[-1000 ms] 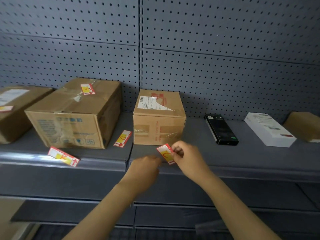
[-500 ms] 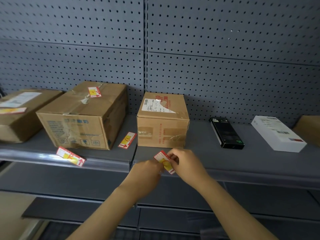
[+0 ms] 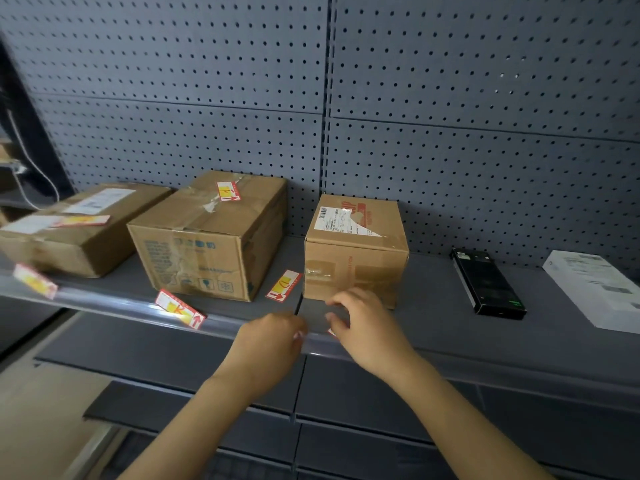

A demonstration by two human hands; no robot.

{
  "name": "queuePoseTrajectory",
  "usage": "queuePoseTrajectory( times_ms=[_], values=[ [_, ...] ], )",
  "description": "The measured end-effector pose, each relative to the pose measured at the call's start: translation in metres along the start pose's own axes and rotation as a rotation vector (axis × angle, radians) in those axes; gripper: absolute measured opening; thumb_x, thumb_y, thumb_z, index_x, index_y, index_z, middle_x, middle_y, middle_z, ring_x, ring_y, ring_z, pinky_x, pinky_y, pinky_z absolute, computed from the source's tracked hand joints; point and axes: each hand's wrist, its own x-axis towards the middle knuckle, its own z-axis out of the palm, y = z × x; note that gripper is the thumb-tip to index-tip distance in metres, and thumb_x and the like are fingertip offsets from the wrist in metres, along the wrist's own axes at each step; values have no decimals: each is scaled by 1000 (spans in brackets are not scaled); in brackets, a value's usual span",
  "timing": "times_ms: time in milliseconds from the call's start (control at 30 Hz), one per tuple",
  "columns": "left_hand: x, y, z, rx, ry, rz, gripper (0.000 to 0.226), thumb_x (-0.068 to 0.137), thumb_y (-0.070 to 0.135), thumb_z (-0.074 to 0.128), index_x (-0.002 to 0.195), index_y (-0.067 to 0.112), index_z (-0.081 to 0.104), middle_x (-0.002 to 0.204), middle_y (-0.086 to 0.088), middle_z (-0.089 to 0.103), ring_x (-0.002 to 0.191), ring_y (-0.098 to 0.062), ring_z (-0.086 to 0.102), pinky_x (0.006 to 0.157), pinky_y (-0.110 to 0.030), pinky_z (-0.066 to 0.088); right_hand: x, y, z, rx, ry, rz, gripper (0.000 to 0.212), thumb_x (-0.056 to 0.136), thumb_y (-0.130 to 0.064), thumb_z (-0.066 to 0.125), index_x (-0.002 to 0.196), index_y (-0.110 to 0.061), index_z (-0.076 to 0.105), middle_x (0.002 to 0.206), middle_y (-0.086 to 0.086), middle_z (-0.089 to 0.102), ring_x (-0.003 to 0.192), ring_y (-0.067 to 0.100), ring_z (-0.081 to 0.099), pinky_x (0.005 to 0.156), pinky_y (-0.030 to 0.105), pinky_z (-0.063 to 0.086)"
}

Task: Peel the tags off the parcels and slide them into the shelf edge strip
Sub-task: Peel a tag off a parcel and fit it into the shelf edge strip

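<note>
A: Tag condition?
B: Red-and-white tag point(image 3: 331, 332), only a sliver visible at the clear shelf edge strip point(image 3: 138, 306), between both hands, before the small parcel point(image 3: 355, 251).
A: Fingers?
B: Left hand point(image 3: 268, 344) curled at the strip; right hand point(image 3: 363, 327) loosely curled over the tag. Actual grip cannot be told.
</note>
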Motion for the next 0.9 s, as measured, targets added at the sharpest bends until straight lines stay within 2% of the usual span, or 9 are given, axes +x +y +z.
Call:
queuePoseTrajectory(
  times_ms=[133,267,333,400,533,667,833,900],
  values=[
    [-5,-25,-11,4,62,-60,20,91,24,47,103,28,63,108,5,67,95,-18,64,76,-31,50,19,-26,28,45,-68,-10,27,92,-27,58,118,-23,59,123,-1,57,111,14,52,90,26,42],
    [-4,-60,-22,30,46,-63,20,91,26,46,103,27,62,106,1,68,95,-22,64,77,-32,51,47,-46,56,-3,-169,38,37,91,-28,58,127,-17,55,129,6,55,114,21,53,95,31,44],
    [0,-80,-28,51,10,-51,22,91,27,44,103,25,62,107,-2,67,97,-25,63,80,-35,53,62,-54,68,-28,-184,50,34,92,-26,57,122,-11,59,125,10,59,111,24,56,92,30,45],
    [4,-101,-32,53,-30,-30,22,91,27,44,104,24,62,111,-3,66,101,-27,62,83,-36,52,76,-60,79,-41,-192,87,27,92,-23,55,112,-6,63,116,13,63,105,26,58,82,25,45],
    [11,-136,-39,49,-89,41,22,91,25,45,105,23,63,114,-2,66,102,-27,62,84,-37,52,94,-64,100,-97,-162,238,21,93,-23,53,91,-4,63,97,13,64,88,24,60,70,28,47],
    [16,-161,-40,37,-106,92,23,92,24,44,103,23,64,110,-1,68,101,-25,62,84,-35,52,96,-71,116,-186,-173,294,29,95,-25,49,96,-1,65,103,16,62,95,27,56,79,32,48],
    [19,-172,-37,-12,-60,142,22,90,26,44,101,26,63,107,1,69,96,-24,64,77,-33,52,92,-81,116,-178,-130,310,23,90,-23,58,85,-4,69,99,13,61,88,27,59,73,33,49],
    [21,-173,-35,-22,-47,142,22,89,28,45,100,26,64,104,1,70,93,-24,65,74,-31,52,92,-83,114,-144,-61,337,17,86,-20,63,78,-7,71,96,11,61,86,26,60,72,33,49]
  ],
)
